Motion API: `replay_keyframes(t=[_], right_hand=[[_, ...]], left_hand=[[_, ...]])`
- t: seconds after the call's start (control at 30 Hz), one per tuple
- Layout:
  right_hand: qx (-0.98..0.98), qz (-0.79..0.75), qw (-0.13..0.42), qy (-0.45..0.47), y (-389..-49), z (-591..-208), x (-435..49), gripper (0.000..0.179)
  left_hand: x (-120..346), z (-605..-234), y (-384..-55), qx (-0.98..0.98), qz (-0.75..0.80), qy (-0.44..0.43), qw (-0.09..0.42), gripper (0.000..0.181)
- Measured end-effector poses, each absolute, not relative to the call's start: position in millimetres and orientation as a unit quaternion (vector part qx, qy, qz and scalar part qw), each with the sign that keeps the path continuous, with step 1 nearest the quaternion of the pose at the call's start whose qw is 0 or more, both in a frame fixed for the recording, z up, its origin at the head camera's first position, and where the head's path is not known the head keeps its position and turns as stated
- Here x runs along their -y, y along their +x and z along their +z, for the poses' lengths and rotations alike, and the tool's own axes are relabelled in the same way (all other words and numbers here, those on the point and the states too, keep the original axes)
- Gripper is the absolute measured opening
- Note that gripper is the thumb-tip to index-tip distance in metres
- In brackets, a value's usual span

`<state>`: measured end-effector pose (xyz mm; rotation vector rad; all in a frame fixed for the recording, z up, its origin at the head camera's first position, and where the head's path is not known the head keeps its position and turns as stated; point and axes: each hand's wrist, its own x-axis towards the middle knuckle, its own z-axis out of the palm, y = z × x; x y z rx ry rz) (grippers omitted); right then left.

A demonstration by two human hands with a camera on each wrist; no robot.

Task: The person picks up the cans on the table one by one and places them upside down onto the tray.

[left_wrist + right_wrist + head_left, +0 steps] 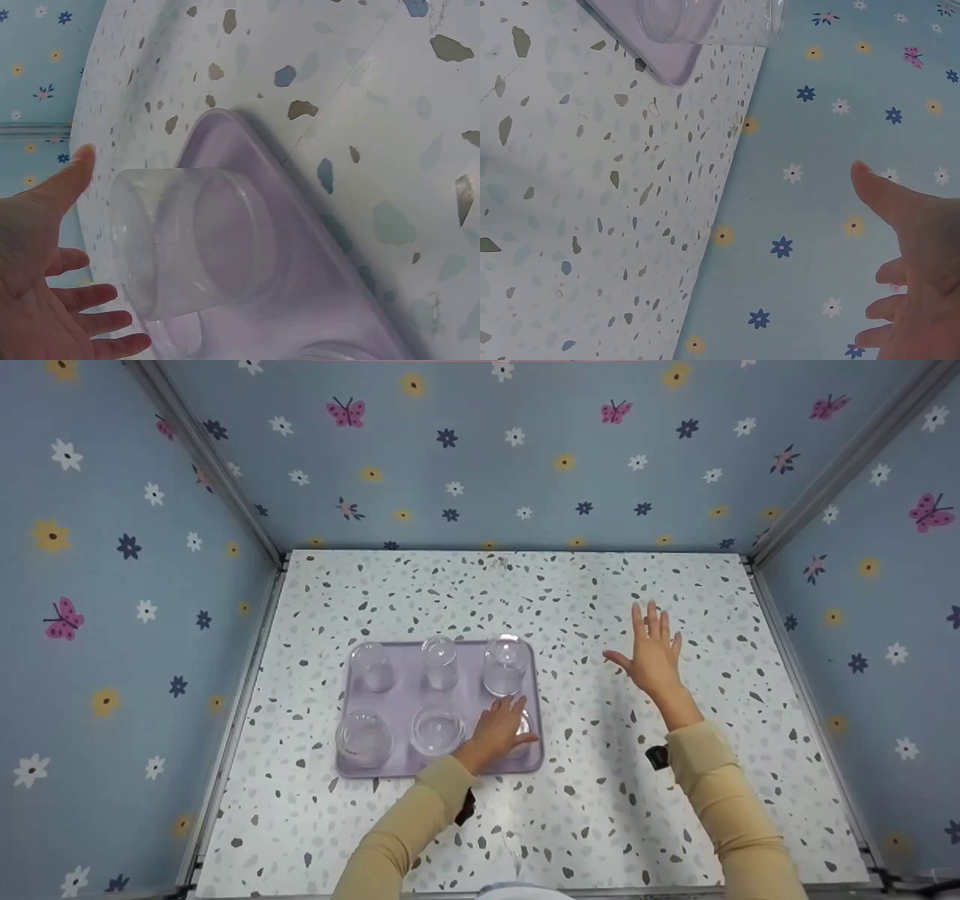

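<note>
A lilac tray [401,697] carries several clear, see-through containers in two rows. My left hand [496,733] is over the front right container [187,240] and partly hides it in the head view. In the left wrist view, that hand's fingers are spread beside the container's open rim, with the thumb apart, gripping nothing. To the right of the tray my right hand [654,658] is held over the table, fingers straight and spread, with nothing in it. Nearest it on the tray is the tall back right container [506,667].
Also on the tray are the back middle container [441,666], back left container [375,669], wide front left container [365,740] and round front middle container [437,731]. Flower-patterned panels [510,457] wall in the speckled table [585,825] at the back and sides.
</note>
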<state>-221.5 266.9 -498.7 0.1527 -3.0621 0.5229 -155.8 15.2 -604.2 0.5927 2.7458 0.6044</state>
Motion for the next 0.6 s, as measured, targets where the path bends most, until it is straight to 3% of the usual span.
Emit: replay_keyframes(t=[0.2,0.43,0.6], right_hand=[[0.984,0.171,0.017,0.047,-222,-498,-267,0.088],[0.983,0.178,0.014,0.046,-221,-493,-270,0.086],[0.982,0.180,0.021,0.044,-220,-489,-271,0.082]], left_hand=[[-7,-578,-163,-0.945,0.203,0.223,0.129,0.073],[10,-546,-174,-0.950,0.218,0.220,0.041,0.063],[25,-529,-183,-0.958,0.213,0.190,0.012,0.062]])
